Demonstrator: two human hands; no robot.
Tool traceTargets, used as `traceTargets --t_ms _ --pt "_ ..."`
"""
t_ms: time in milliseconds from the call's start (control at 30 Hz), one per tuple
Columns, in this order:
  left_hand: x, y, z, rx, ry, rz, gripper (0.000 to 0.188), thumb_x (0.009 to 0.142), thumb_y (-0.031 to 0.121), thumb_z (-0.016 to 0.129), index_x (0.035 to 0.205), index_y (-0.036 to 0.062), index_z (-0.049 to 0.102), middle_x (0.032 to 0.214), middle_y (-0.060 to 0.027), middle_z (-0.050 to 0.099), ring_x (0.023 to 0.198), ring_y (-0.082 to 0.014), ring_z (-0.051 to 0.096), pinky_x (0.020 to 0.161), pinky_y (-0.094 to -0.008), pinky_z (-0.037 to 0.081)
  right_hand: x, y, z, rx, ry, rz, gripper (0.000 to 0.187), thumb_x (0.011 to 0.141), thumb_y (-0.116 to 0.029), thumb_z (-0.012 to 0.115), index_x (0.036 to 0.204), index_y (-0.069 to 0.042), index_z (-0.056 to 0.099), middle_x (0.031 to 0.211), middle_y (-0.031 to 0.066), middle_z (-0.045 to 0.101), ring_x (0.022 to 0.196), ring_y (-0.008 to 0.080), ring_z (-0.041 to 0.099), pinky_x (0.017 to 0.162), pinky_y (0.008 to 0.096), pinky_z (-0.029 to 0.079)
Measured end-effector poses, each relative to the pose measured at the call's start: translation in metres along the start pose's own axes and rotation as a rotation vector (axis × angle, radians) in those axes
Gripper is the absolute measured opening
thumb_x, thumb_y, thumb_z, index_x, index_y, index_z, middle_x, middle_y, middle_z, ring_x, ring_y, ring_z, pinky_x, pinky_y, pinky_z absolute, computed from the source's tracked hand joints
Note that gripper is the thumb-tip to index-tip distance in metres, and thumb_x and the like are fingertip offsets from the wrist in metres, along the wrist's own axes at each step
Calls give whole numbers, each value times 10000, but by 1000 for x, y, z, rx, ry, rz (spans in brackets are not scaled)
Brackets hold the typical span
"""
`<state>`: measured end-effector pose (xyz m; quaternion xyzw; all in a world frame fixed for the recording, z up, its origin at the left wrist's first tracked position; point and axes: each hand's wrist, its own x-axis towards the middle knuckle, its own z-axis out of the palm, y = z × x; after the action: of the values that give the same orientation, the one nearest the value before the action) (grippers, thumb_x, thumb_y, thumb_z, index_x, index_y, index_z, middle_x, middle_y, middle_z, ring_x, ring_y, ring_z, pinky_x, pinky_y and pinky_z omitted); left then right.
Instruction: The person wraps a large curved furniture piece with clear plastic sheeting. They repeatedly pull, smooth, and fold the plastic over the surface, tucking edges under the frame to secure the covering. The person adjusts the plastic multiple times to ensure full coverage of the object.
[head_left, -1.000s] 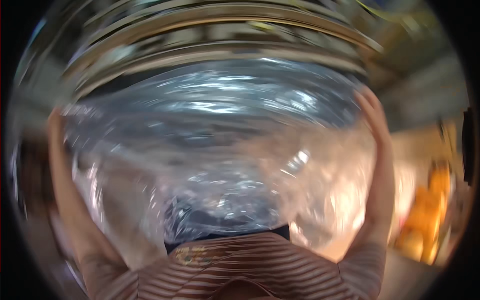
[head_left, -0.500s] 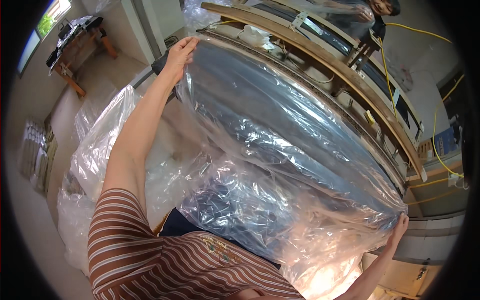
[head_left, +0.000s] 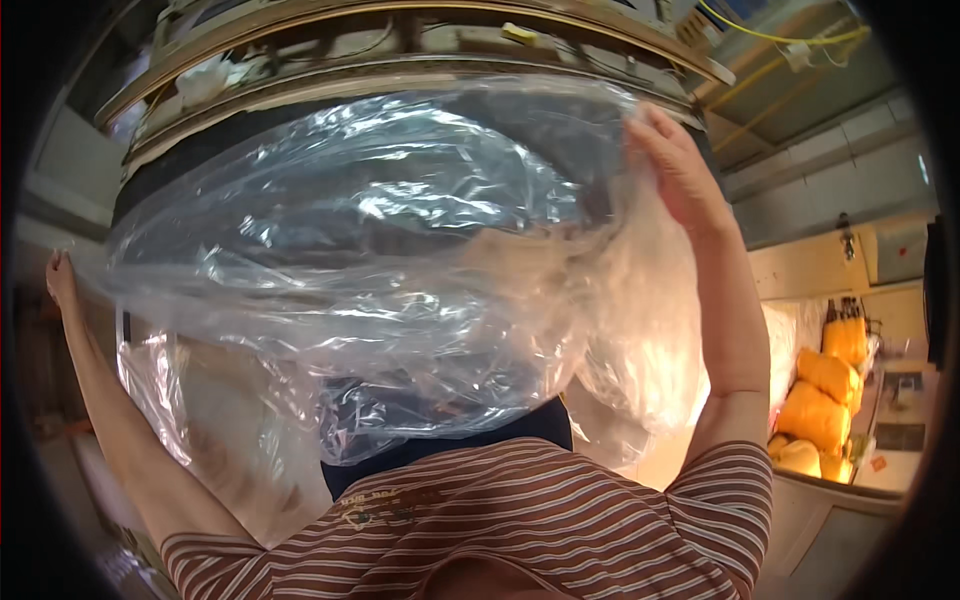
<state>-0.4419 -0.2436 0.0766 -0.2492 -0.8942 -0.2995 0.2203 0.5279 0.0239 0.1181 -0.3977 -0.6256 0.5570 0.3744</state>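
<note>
A wide sheet of clear plastic film (head_left: 400, 260) stretches between my two hands, wrinkled and shiny, its lower folds hanging over my lap. My left hand (head_left: 60, 278), far out at the left, is closed on one end of the film. At the right, my right hand (head_left: 685, 175) pinches the film's far right corner, fingers pointing toward the machine. Beneath the film lies a dark flat surface (head_left: 160, 185), partly visible through it.
Beyond the film runs a long machine with a wooden bar (head_left: 420, 12) along it. A small yellow piece (head_left: 519, 34) sits on the machine. Yellow cables (head_left: 780, 38) hang at the far right. Stacked orange-yellow bundles (head_left: 815, 412) stand on the right, near a pale cabinet (head_left: 810, 270).
The view has swung to the right. My left hand has come away from the machine's left end with the film. My right hand still grips the other end, now nearer the machine's right end.
</note>
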Motion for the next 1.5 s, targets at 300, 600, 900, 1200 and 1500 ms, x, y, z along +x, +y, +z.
traceTargets --t_ms 300,600,900,1200,1500 --pt "-390 475 -93 -873 -559 858 458 802 80 691 1243 89 568 1229 -52 550 1124 -152 540 806 -273 501 -71 -60 50 -110 -133 -27 97 917 -167 575 906 -89 517 833 -71 455 792 24 397 716 187 331" --pt "-512 520 -122 -1541 -1043 757 114 804 129 687 828 29 639 795 -47 565 694 -172 533 606 -290 414 -99 -42 16 -561 -61 -258 97 840 -82 532 766 -25 554 681 -38 416 576 60 349 524 213 269" --pt "-456 339 -153 -1240 -416 309 17 872 58 636 877 75 636 797 37 533 743 -75 499 647 -212 394 -106 26 2 -1002 68 -310 179 815 62 543 946 -38 612 725 27 512 599 83 457 550 230 377" --pt "-195 11 -364 -140 380 66 349 934 319 573 1146 50 641 1051 -59 662 910 -157 616 797 -294 494 -156 74 3 -955 316 -409 208 784 66 608 940 -61 557 795 55 539 626 152 517 587 241 413" --pt "-209 174 -66 -337 -60 516 244 931 250 572 1044 50 654 943 -62 629 847 -150 578 786 -288 461 -487 266 -268 -1696 -670 1171 301 756 -362 655 1025 -239 710 1077 46 668 1083 250 589 859 481 478"
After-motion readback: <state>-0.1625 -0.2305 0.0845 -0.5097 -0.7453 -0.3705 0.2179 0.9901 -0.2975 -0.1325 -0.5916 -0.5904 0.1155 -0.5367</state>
